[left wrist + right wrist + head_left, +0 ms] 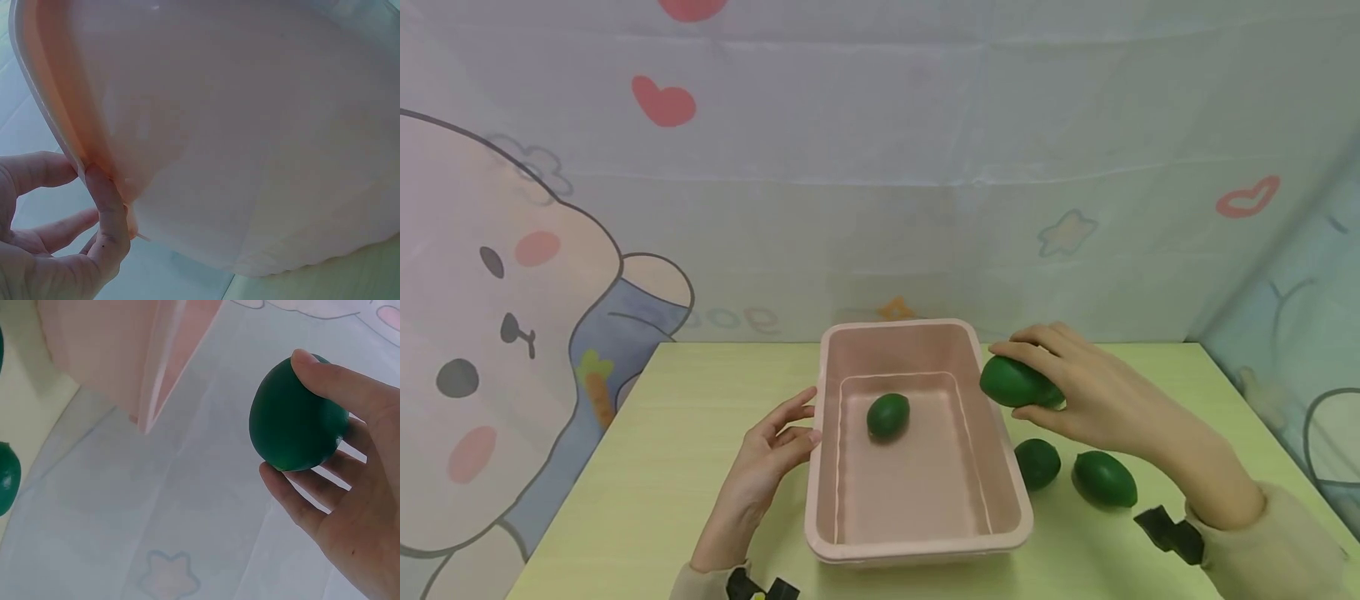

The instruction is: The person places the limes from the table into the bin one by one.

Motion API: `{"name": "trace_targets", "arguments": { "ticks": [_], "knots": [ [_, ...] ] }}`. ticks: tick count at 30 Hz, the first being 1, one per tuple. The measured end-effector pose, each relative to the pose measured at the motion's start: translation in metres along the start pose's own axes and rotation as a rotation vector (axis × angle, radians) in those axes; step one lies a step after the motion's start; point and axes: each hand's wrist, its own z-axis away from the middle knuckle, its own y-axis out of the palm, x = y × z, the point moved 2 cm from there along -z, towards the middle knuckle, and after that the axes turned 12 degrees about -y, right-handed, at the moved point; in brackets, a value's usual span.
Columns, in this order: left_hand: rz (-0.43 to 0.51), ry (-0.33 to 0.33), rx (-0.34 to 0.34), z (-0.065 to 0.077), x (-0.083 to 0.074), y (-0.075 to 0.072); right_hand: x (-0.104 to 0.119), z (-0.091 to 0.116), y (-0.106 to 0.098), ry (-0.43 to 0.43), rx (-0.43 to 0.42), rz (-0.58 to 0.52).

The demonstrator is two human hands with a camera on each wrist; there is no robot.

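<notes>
A pink plastic bin (917, 546) stands on the table, with one green lime (888, 416) lying inside it. At the bin's left side my left hand (769, 457) pinches the rim; the left wrist view shows the thumb and fingers on either side of the bin's edge (47, 103). My right hand (1093, 396) grips another lime (1017, 382) above the table, right beside the bin's right rim. In the right wrist view, thumb and fingertips wrap around that held lime (294, 419). Two more limes, one (1037, 464) against the bin and one (1105, 479) farther right, rest on the table.
The pale yellow-green table (715, 400) ends at the back against a hanging cloth (880, 167) printed with hearts, stars and a large cartoon animal. More of the cloth (1315, 333) hangs along the right side.
</notes>
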Motion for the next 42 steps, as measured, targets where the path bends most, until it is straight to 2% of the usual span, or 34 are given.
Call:
{"name": "trace_targets", "arguments": {
  "ticks": [10,19,24,29,42],
  "knots": [
    [-0.01,0.003,-0.004,-0.001,0.001,0.0,0.002,-0.018,-0.001,0.0,0.031,-0.068],
    [-0.007,-0.013,-0.003,-0.001,0.003,-0.002,0.005,-0.031,-0.002,-0.016,0.053,-0.078],
    [-0.02,0.006,0.003,-0.001,0.002,-0.003,0.009,-0.039,-0.003,-0.034,0.049,-0.085],
    [-0.014,-0.002,0.0,-0.001,0.002,-0.003,0.011,-0.049,-0.002,-0.044,0.057,-0.098],
    [-0.012,0.007,0.003,-0.002,0.003,-0.001,0.01,-0.075,0.002,-0.031,0.062,-0.151]
  ]
}}
